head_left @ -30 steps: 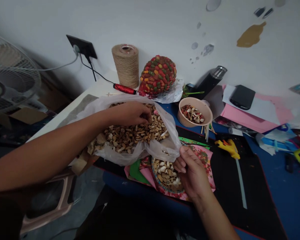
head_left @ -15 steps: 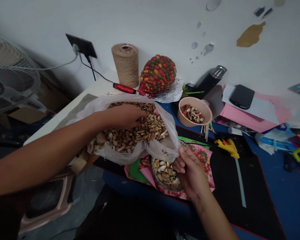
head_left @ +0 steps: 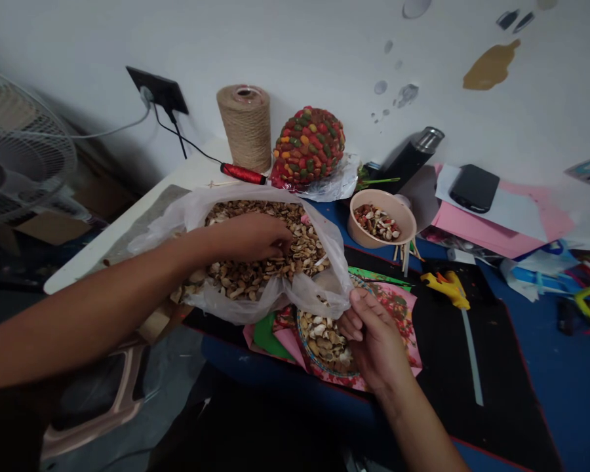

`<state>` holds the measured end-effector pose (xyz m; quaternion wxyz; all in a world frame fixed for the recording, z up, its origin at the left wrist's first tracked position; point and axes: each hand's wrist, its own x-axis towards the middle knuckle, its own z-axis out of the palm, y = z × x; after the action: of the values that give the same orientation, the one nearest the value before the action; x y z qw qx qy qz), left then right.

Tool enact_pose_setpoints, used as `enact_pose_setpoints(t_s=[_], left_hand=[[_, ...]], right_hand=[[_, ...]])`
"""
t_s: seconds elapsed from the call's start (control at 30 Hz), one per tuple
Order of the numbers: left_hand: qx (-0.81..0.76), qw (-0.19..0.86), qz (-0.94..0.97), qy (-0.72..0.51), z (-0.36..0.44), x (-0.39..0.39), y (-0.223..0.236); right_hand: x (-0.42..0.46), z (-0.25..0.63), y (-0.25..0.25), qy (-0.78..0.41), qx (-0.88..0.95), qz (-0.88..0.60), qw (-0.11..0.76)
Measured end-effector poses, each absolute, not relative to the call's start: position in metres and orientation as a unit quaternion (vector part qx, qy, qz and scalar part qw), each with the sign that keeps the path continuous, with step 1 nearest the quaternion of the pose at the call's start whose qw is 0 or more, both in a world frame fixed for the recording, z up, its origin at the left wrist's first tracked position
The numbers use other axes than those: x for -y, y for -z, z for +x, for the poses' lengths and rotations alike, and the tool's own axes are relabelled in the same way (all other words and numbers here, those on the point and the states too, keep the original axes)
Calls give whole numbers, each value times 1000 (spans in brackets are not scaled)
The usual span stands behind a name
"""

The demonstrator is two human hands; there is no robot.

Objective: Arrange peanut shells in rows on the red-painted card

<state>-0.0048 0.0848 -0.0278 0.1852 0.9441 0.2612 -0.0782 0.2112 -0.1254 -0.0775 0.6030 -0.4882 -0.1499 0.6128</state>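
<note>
A thin white plastic bag [head_left: 327, 295] lies spread at the table's edge, filled with brown pistachio-like nut shells [head_left: 240, 283]. My left hand [head_left: 258, 236] reaches into it from the left, its fingers curled down at the shells; whatever they hold is hidden. With thumb and fingers closed, my right hand [head_left: 377, 334] grips the bag's right rim. Partly under that hand, a round piece with a blue rim [head_left: 302, 354] bears pale shells [head_left: 327, 337]. It lies on pink and red patterned paper [head_left: 406, 314].
Behind the bag stand a twine cone [head_left: 246, 131] and a ball covered in colourful shells [head_left: 309, 144]. Right of them are a peach bowl [head_left: 406, 226] of shells, a black flask [head_left: 413, 154], and a yellow glue gun [head_left: 445, 287]. A fan [head_left: 24, 144] is at left.
My left hand has shifted slightly to the right over the shells, fingers still curled. My right hand keeps its grip on the bag's rim.
</note>
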Motion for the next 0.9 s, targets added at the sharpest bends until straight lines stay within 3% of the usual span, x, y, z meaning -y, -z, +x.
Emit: enact_pose_setpoints(t_s=[0.5, 0.9], left_hand=[[-325, 369, 870, 34, -17, -86, 11], [-298, 255, 919, 37, -14, -91, 12]], right_hand=[[125, 214, 77, -606, 161, -496, 600], [126, 214, 78, -604, 155, -495, 605]])
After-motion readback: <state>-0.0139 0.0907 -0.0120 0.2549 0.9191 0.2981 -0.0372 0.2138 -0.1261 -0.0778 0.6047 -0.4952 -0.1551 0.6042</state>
